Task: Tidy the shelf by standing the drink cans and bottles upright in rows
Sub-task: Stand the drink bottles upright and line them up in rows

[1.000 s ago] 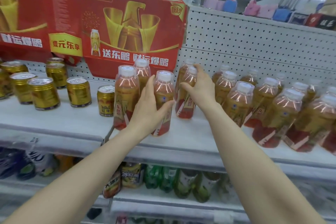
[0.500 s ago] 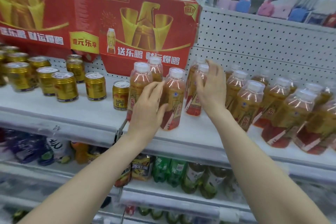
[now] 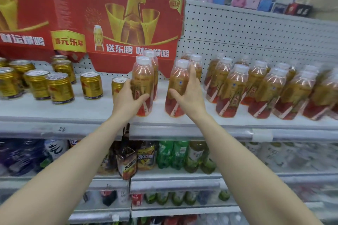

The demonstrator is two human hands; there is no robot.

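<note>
1. Fingers [image 3: 128, 86] of the left hand [image 3: 126, 100] curl round the middle of the left bottle [image 3: 142, 76], with the thumb across its label. It stands upright near the front edge of the white shelf [image 3: 82, 113].
2. Fingers [image 3: 192, 76] of the right hand [image 3: 192, 97] wrap round the right bottle [image 3: 177, 82], which is just at 3 o'clock of the first with a small gap between them. It also stands on its base.
3. One more bottle stands at 12 o'clock behind each held bottle, so two front-to-back rows look begun.
4. Further toward 3 o'clock, the bottle rows [image 3: 236, 86] stand on their bases in lines. They seem to lean rightward, though the wide lens may cause that.
5. At 9 o'clock, the gold cans [image 3: 59, 87] are upright but loosely scattered. Judging by this, lining them up remains to be done.
6. Each bottle is clear plastic with a white cap. It holds an amber drink, and a red-and-gold label covers its lower half.
</note>
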